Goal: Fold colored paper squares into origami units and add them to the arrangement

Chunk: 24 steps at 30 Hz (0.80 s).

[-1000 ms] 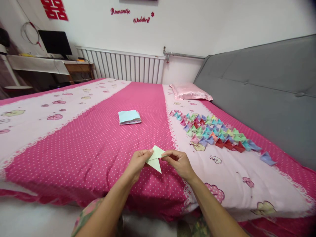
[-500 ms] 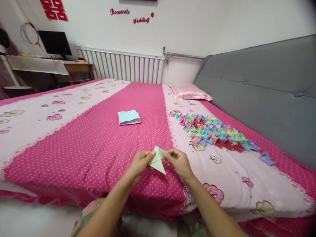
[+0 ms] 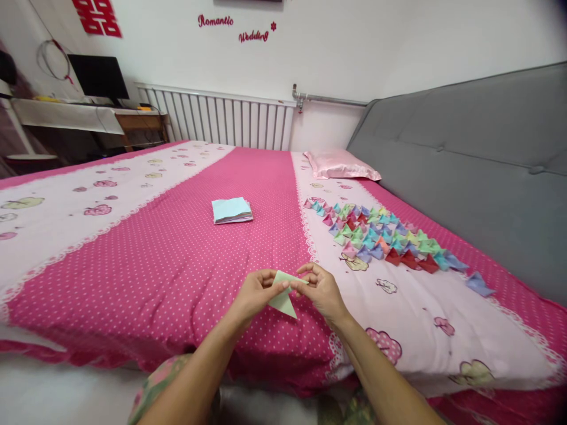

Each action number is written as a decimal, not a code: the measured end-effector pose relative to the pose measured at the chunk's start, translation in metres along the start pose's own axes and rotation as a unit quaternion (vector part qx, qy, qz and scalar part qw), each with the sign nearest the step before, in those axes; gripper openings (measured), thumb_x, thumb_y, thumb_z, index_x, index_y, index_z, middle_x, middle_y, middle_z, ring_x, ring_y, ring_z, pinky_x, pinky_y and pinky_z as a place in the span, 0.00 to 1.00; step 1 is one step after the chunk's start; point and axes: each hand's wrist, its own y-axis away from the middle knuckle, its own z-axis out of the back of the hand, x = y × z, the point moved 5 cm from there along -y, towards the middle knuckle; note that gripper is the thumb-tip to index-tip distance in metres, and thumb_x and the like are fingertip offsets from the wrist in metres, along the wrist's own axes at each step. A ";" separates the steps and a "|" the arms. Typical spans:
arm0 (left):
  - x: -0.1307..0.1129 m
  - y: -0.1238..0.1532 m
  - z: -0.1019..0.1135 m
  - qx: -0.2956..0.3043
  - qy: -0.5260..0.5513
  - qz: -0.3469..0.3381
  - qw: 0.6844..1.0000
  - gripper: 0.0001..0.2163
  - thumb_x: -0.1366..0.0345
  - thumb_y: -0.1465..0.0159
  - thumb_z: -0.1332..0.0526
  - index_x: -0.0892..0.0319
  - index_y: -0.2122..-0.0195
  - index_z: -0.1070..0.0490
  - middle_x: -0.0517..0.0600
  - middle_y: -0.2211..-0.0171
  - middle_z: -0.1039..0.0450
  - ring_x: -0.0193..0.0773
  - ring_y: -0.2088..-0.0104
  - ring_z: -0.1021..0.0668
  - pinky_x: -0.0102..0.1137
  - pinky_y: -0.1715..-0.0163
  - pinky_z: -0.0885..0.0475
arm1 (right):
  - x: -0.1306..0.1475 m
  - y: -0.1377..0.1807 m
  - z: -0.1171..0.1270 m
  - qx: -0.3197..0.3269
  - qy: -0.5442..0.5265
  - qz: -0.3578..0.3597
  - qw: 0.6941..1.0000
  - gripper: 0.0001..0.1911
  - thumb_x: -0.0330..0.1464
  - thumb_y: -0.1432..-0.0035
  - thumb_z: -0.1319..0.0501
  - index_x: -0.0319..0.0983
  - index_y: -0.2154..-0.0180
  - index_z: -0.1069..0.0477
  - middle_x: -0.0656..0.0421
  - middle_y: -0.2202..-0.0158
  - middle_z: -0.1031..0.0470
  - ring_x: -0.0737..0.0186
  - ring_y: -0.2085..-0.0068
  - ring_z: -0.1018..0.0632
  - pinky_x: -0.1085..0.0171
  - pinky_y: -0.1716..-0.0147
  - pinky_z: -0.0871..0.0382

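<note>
Between my two hands is a pale green sheet of folded paper [image 3: 283, 304], held above the near edge of the bed. My left hand [image 3: 260, 290] pinches it from the left, thumb on top. From the right, my right hand [image 3: 319, 290] grips its upper part, and the two thumbs nearly meet over a crease. A pointed corner of the paper hangs down below the thumbs. The fingers under the paper are partly hidden.
A stack of square paper [image 3: 232, 211], light blue on top, lies on the pink dotted bedspread [image 3: 177, 254]. Several rows of small folded paper boats [image 3: 376, 233] stand to the right. Behind are a pink pillow [image 3: 341, 164] and a grey headboard [image 3: 465, 136].
Both thumbs have come together over the paper's middle. The upper part of the paper is now folded over, and its top edge sits lower than before.
</note>
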 end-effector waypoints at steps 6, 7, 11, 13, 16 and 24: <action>0.004 -0.003 0.007 -0.047 -0.061 -0.006 0.997 0.15 0.56 0.54 0.34 0.65 0.78 0.28 0.47 0.83 0.31 0.27 0.85 0.35 0.24 0.83 0.43 | -0.003 0.001 -0.006 0.017 0.005 -0.002 1.000 0.15 0.35 0.60 0.32 0.38 0.70 0.34 0.65 0.82 0.28 0.67 0.79 0.26 0.69 0.76 0.35; 0.004 -0.003 0.007 -0.047 -0.063 -0.006 0.997 0.15 0.55 0.54 0.35 0.65 0.78 0.28 0.47 0.84 0.32 0.27 0.85 0.35 0.24 0.84 0.44 | -0.003 0.000 -0.005 0.012 0.003 -0.001 1.000 0.15 0.35 0.59 0.32 0.38 0.70 0.34 0.65 0.82 0.28 0.67 0.79 0.25 0.70 0.77 0.35; 0.002 -0.002 0.008 -0.053 -0.064 -0.003 0.997 0.16 0.55 0.52 0.36 0.65 0.80 0.30 0.46 0.84 0.33 0.27 0.84 0.36 0.24 0.83 0.45 | -0.002 -0.002 -0.002 -0.007 0.003 -0.004 1.000 0.14 0.38 0.56 0.34 0.38 0.69 0.34 0.64 0.83 0.27 0.65 0.78 0.24 0.71 0.80 0.37; 0.000 -0.002 0.007 -0.051 -0.060 -0.006 0.997 0.15 0.55 0.51 0.36 0.65 0.81 0.31 0.46 0.84 0.33 0.27 0.83 0.36 0.24 0.81 0.44 | 0.000 -0.003 0.000 -0.015 0.006 -0.004 1.000 0.14 0.39 0.53 0.36 0.38 0.68 0.34 0.63 0.83 0.27 0.65 0.79 0.24 0.72 0.82 0.39; -0.002 -0.002 0.004 -0.025 -0.050 -0.002 0.998 0.15 0.55 0.51 0.37 0.65 0.81 0.30 0.46 0.84 0.34 0.28 0.82 0.35 0.25 0.80 0.43 | 0.003 -0.003 0.003 -0.026 0.015 0.000 1.000 0.14 0.40 0.51 0.39 0.38 0.67 0.35 0.63 0.85 0.28 0.67 0.81 0.26 0.73 0.84 0.42; 0.001 0.004 0.004 0.036 -0.106 0.031 0.993 0.14 0.56 0.50 0.37 0.65 0.80 0.28 0.44 0.86 0.37 0.27 0.83 0.40 0.25 0.80 0.47 | 0.005 -0.003 0.006 -0.021 0.027 0.006 0.999 0.14 0.40 0.49 0.40 0.38 0.64 0.35 0.70 0.92 0.39 0.74 0.90 0.40 0.73 0.88 0.52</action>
